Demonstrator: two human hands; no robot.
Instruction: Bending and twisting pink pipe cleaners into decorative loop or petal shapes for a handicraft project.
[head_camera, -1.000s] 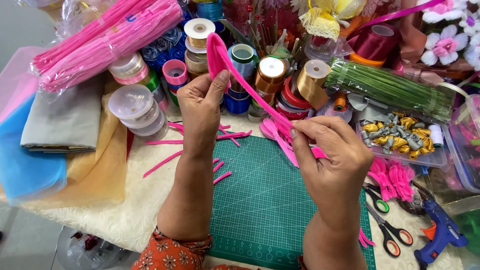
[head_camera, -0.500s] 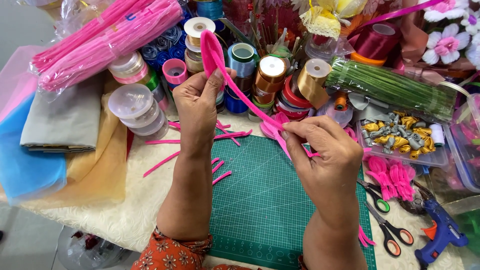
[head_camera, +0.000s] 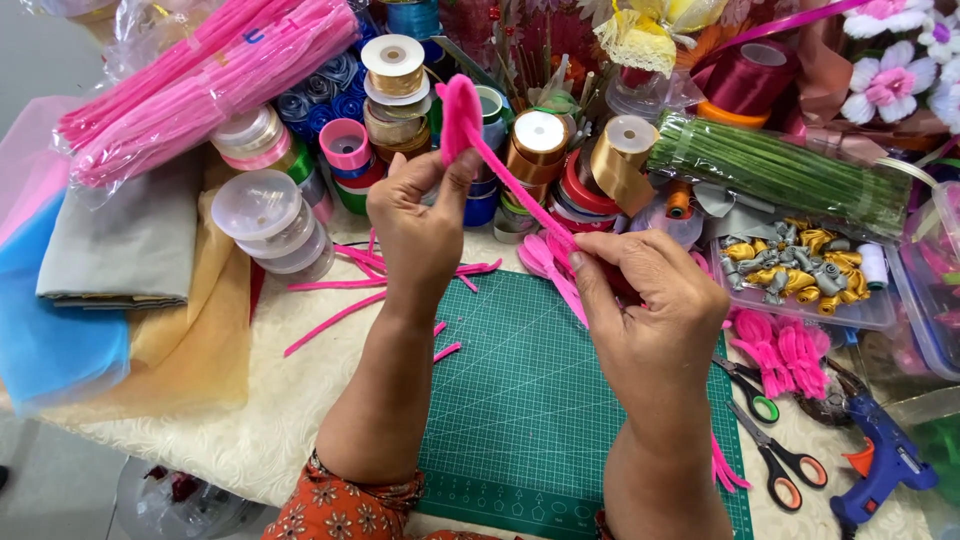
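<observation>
A fuzzy pink pipe cleaner (head_camera: 500, 170), bent into a narrow loop at its top, ran slantwise through the middle of the frame, from upper centre down toward the right. The left hand (head_camera: 420, 225) pinched it just under the loop between thumb and fingers, and the right hand (head_camera: 650, 300) gripped its lower end, where more folded pink loops bunched against the fingers. Both hands were held above a green gridded cutting mat (head_camera: 520, 400) in the lower centre. Short pink pipe cleaner offcuts (head_camera: 340, 315) lay scattered left of the mat on a cream fleecy cloth (head_camera: 250, 430). Behind the hands stood a crowd of ribbon spools (head_camera: 540, 140) in gold, copper, blue and red. A clear bag of long pink pipe cleaners (head_camera: 200, 80) filled the upper left. A bundle of green wire stems (head_camera: 780, 175) lay at the upper right, while green-handled and red-handled scissors (head_camera: 770, 440) and a blue glue gun (head_camera: 885, 465) rested at the lower right.
</observation>
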